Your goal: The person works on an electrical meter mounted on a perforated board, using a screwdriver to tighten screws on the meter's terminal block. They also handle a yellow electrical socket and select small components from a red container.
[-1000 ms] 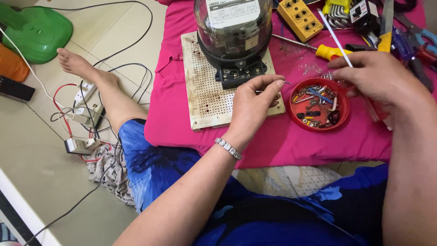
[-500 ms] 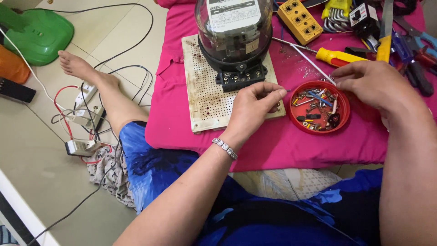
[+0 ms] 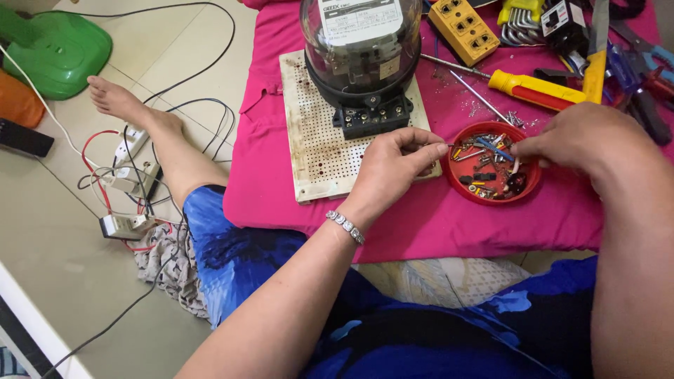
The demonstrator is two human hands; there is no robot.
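A person sits on the floor sorting small hardware. The right hand (image 3: 572, 140), fingers pinched nearly shut, picks inside a red dish (image 3: 528, 191) of screws; whether it grips one is unclear. The left hand (image 3: 397, 165), curled, pinches something tiny at the dish's nine o'clock, below the meter (image 3: 361, 52).

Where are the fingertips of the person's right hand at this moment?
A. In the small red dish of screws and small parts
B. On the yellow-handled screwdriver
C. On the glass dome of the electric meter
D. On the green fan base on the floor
A: the right hand reaches its fingertips into the red dish of small parts, while the yellow-handled screwdriver lies untouched behind it.
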